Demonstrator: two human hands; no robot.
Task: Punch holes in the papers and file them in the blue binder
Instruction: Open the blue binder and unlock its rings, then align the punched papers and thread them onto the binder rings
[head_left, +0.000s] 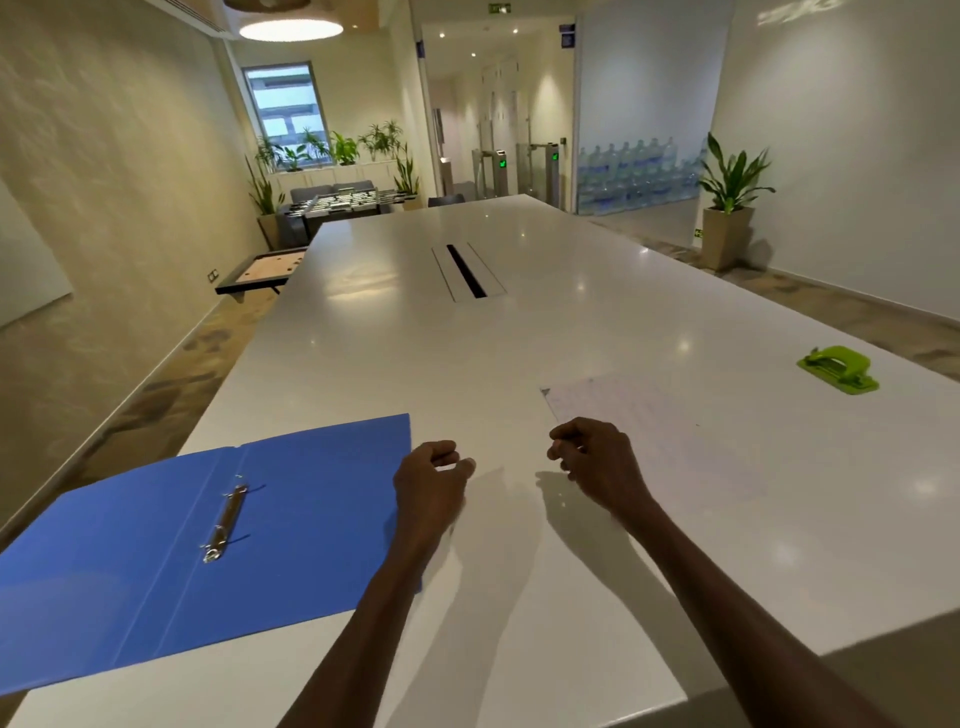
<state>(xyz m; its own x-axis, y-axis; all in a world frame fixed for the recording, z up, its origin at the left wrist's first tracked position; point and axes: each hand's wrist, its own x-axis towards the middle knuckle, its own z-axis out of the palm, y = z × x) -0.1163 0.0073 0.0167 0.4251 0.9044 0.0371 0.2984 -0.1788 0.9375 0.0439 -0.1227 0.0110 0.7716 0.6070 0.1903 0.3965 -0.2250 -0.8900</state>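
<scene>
The blue binder (218, 535) lies open and flat at the near left of the white table (467, 364), its metal ring mechanism (226, 522) in the middle. White papers (649, 421) lie to the right of centre. A green hole punch (837, 368) stands at the far right near the table's edge. My left hand (431, 480) hovers just right of the binder, fingers loosely curled, holding nothing. My right hand (597, 460) is over the near left corner of the papers with curled fingers; whether it pinches the sheet cannot be made out.
A long black cable slot (466, 271) runs down the table's middle farther away. The table's right edge passes close behind the punch. Potted plants (730, 208), a foosball table (343, 205) and the floor surround the table.
</scene>
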